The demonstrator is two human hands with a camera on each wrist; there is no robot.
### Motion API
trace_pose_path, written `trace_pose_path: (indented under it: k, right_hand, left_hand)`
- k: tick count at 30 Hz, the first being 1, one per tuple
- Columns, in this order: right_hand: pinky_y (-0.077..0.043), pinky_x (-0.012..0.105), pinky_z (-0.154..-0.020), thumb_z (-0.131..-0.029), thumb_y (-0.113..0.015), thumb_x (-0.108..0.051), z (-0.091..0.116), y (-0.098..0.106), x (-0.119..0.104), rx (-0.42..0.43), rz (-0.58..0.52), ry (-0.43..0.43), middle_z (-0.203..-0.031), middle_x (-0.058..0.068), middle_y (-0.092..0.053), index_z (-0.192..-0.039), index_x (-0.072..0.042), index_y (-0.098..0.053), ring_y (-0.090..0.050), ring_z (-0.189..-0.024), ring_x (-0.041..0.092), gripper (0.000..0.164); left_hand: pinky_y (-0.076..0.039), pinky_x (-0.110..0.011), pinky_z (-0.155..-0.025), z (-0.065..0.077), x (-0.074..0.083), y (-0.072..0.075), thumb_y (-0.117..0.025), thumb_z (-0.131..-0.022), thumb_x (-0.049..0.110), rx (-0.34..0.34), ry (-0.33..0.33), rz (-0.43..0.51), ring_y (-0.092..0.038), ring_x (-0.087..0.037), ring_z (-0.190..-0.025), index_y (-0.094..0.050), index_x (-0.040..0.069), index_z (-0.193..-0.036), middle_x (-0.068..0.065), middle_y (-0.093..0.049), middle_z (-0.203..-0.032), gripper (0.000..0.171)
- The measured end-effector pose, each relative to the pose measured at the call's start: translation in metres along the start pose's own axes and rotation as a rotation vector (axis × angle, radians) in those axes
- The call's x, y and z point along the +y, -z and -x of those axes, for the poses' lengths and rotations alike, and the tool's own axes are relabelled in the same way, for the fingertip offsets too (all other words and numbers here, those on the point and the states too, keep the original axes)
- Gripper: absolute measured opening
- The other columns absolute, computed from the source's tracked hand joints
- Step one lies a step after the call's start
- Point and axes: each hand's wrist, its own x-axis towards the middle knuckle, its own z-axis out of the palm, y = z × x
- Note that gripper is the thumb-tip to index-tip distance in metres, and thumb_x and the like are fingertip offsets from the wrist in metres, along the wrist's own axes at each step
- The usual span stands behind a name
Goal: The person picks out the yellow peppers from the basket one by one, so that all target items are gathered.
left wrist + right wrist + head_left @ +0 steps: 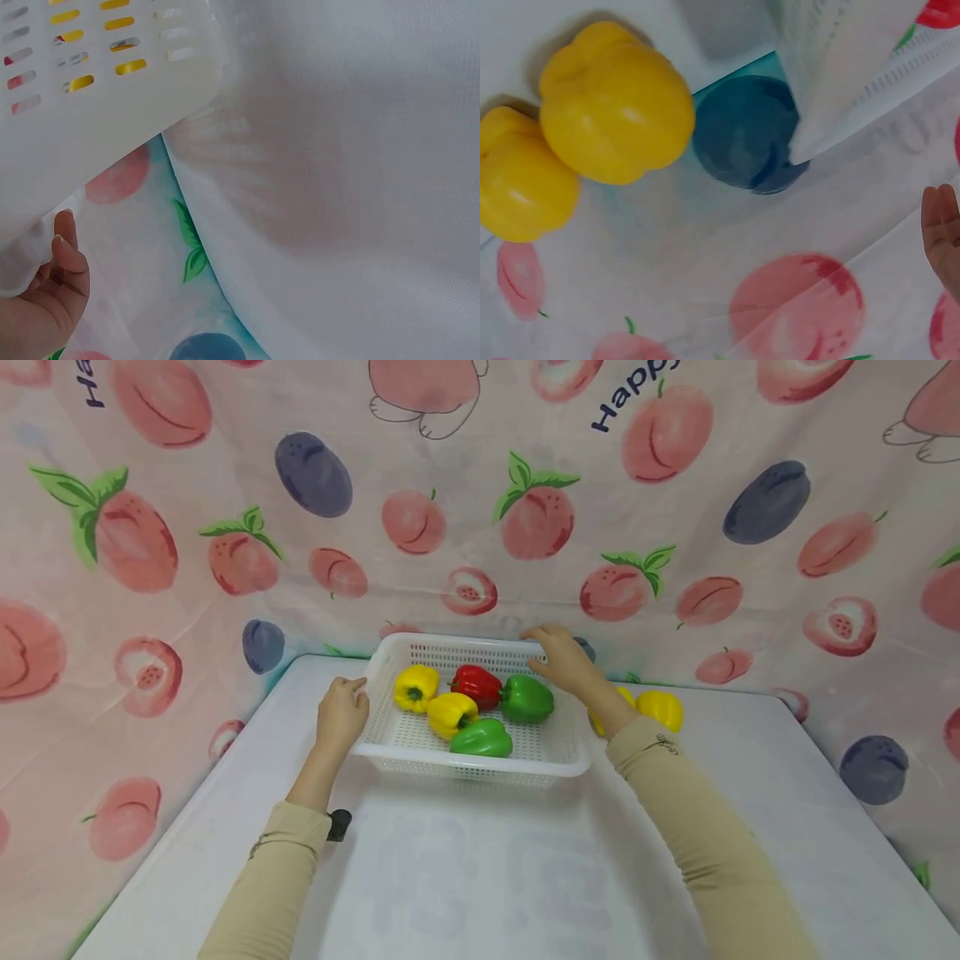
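A white perforated plastic basket [465, 762] holds several bell peppers: a yellow one [416, 687] and another yellow one [452, 715], a red one [476, 687], and a green one [527, 698] beside a second green one [482, 739]. At the basket's left rim my left hand [342, 714] grips with curled fingers; the left wrist view shows this hand [56, 292] at the rim. My right hand [562, 660] reaches over the back right rim, thumb and fingers apart. In the right wrist view its straight fingers [940, 214] show outside the basket wall [832, 82].
Two yellow bell peppers [619, 105] lie right of the basket, near the back edge of the white table [465, 860]; my right forearm partly covers one in the head view. A fruit-print cloth [480, 468] hangs behind the table. A dark band [340, 825] shows at my left wrist.
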Motion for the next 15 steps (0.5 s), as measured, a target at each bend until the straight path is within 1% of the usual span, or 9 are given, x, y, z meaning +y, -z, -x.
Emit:
trace_pose_path:
  k: [4,8,11,15]
  right_hand:
    - [-0.041,0.048,-0.104,-0.087,-0.066,-0.009,-0.011,-0.008,-0.015,-0.069,0.053,0.084,-0.129,0.018,-0.054,-0.125,-0.005,-0.055,-0.047,-0.121,0.036,0.041]
    - [-0.039,0.046,-0.107,-0.085,-0.067,-0.007,-0.017,-0.018,-0.028,-0.209,0.077,0.138,-0.134,0.013,-0.052,-0.128,-0.009,-0.054,-0.045,-0.125,0.033,0.045]
    - [-0.038,0.045,-0.109,-0.085,-0.068,-0.008,-0.02,-0.025,-0.035,-0.301,0.107,0.175,-0.139,0.01,-0.049,-0.132,-0.011,-0.052,-0.044,-0.129,0.03,0.05]
    - [-0.035,0.046,-0.11,-0.083,-0.07,-0.01,-0.023,-0.03,-0.043,-0.356,0.184,0.244,-0.141,0.009,-0.048,-0.135,-0.012,-0.05,-0.044,-0.13,0.03,0.055]
  left_hand:
    - [-0.051,-0.05,-0.086,0.001,-0.002,0.0,-0.044,-0.095,0.006,-0.004,0.008,0.005,-0.057,-0.044,-0.102,-0.053,-0.009,-0.126,-0.029,-0.054,-0.117,0.036]
    - [-0.052,-0.049,-0.084,0.002,-0.003,-0.001,-0.044,-0.095,0.006,-0.01,0.014,0.009,-0.058,-0.043,-0.101,-0.053,-0.009,-0.126,-0.029,-0.054,-0.117,0.036]
    - [-0.052,-0.05,-0.086,0.002,-0.002,0.0,-0.044,-0.094,0.006,-0.006,0.007,0.011,-0.058,-0.043,-0.103,-0.053,-0.009,-0.126,-0.03,-0.054,-0.118,0.036]
    - [-0.051,-0.051,-0.087,0.001,0.0,0.001,-0.044,-0.094,0.005,0.002,-0.001,0.01,-0.057,-0.044,-0.104,-0.054,-0.009,-0.126,-0.029,-0.054,-0.118,0.036]
